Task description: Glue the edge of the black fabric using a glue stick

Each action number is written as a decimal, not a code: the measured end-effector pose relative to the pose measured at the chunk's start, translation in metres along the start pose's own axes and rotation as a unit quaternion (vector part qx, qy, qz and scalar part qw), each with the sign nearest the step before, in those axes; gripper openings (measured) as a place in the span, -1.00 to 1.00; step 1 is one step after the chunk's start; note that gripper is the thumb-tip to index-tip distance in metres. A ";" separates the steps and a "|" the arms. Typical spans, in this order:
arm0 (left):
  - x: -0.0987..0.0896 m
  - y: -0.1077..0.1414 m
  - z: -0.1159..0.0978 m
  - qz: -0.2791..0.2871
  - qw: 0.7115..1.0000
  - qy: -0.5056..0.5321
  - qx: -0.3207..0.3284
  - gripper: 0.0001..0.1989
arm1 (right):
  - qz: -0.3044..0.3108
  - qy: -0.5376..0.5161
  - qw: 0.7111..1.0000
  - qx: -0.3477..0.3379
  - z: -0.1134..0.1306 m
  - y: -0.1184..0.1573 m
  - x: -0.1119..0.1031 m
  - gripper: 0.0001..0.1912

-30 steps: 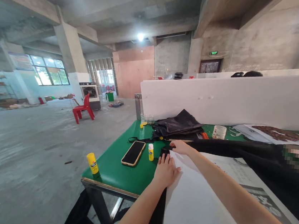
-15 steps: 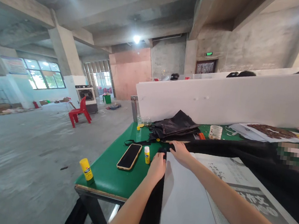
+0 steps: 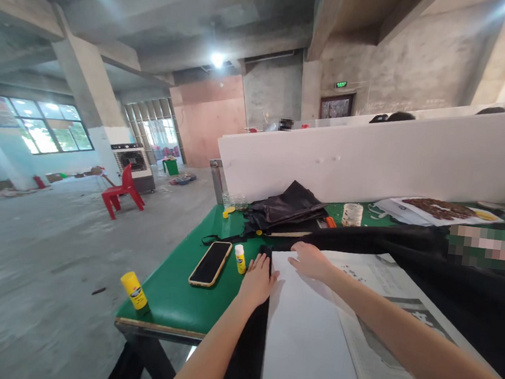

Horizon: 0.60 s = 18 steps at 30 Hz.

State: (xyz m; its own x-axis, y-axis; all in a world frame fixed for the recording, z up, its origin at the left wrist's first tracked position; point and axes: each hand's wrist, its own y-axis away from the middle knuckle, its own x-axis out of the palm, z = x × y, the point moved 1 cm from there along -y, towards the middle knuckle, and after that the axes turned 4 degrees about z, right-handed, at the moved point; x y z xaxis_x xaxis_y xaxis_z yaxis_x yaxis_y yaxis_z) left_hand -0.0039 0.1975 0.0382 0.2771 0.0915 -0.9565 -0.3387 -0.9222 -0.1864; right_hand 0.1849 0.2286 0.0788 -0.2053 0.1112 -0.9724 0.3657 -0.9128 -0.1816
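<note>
My left hand (image 3: 258, 280) lies with its fingers apart on black cloth (image 3: 245, 359), its thumb at the left edge of a white sheet (image 3: 304, 335). On the sheet's top edge rests my right hand (image 3: 310, 260), fingers spread and nothing gripped. A printed newspaper (image 3: 387, 326) lies beneath and to the right of the sheet. Just left of my left hand a small glue stick (image 3: 239, 259) stands upright, with a phone (image 3: 210, 264) beside it. A larger yellow glue stick (image 3: 134, 290) stands at the table's left corner.
Behind my hands are folded black material (image 3: 289, 206), a glass jar (image 3: 352, 215) and an orange object (image 3: 330, 222) on the green table (image 3: 177, 290). A white partition (image 3: 375, 152) runs along the back. A red chair (image 3: 123, 192) stands on the floor at left.
My right hand has moved from the black cloth onto the white sheet's top edge. My left hand's fingers have spread flatter beside the sheet. The view has shifted slightly.
</note>
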 end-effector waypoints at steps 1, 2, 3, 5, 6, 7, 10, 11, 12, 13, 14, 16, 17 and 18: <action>0.001 -0.003 -0.002 0.003 1.000 -0.004 0.001 -0.42 | 0.011 0.006 1.000 0.005 0.000 0.009 0.004 -0.48; 0.001 -0.007 -0.003 0.006 1.000 -0.006 0.003 -0.41 | 0.020 0.012 1.000 0.010 0.001 0.018 0.008 -0.41; 0.002 -0.011 -0.005 0.010 1.000 -0.009 0.005 -0.40 | 0.025 0.018 0.999 0.014 0.002 0.027 0.013 -0.33; 0.004 -0.018 -0.006 0.018 1.000 -0.012 0.002 -0.40 | 0.029 0.030 0.999 0.020 0.004 0.040 0.022 -0.20; 0.006 -0.021 -0.006 0.020 1.000 -0.014 -0.001 -0.40 | 0.029 0.035 0.999 0.021 0.005 0.045 0.026 -0.17; 0.007 -0.023 -0.006 0.022 1.000 -0.015 -0.005 -0.39 | 0.029 0.038 0.999 0.023 0.007 0.049 0.028 -0.15; 0.010 -0.026 -0.005 0.028 0.999 -0.018 -0.013 -0.33 | 0.029 0.045 0.998 0.027 0.011 0.054 0.031 -0.13; 0.011 -0.026 -0.005 0.030 0.999 -0.019 -0.014 -0.31 | 0.029 0.045 0.998 0.028 0.011 0.054 0.031 -0.12; 0.011 -0.026 -0.005 0.032 0.999 -0.019 -0.015 -0.28 | 0.031 0.045 0.998 0.027 0.012 0.054 0.030 -0.12; 0.011 -0.026 -0.005 0.035 0.999 -0.018 -0.017 -0.26 | 0.033 0.046 0.998 0.026 0.012 0.054 0.030 -0.11; 0.011 -0.026 -0.005 0.038 0.999 -0.018 -0.018 -0.25 | 0.036 0.046 0.998 0.025 0.012 0.055 0.030 -0.11; 0.012 -0.026 -0.005 0.043 0.999 -0.016 -0.021 -0.22 | 0.044 0.046 0.998 0.022 0.012 0.055 0.030 -0.10; 0.012 -0.027 -0.006 0.045 0.999 -0.015 -0.023 -0.22 | 0.046 0.047 0.998 0.022 0.012 0.056 0.030 -0.10; 0.012 -0.027 -0.006 0.048 0.998 -0.014 -0.026 -0.21 | 0.048 0.049 0.997 0.022 0.012 0.056 0.030 -0.10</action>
State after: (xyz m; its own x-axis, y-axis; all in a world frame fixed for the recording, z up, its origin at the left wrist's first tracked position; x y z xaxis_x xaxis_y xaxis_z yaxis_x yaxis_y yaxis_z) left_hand 0.0138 0.2216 0.0332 0.2196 0.0121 -0.9755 -0.3160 -0.9451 -0.0828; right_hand 0.1886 0.1757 0.0415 -0.0818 0.0588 -0.9949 0.3392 -0.9370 -0.0832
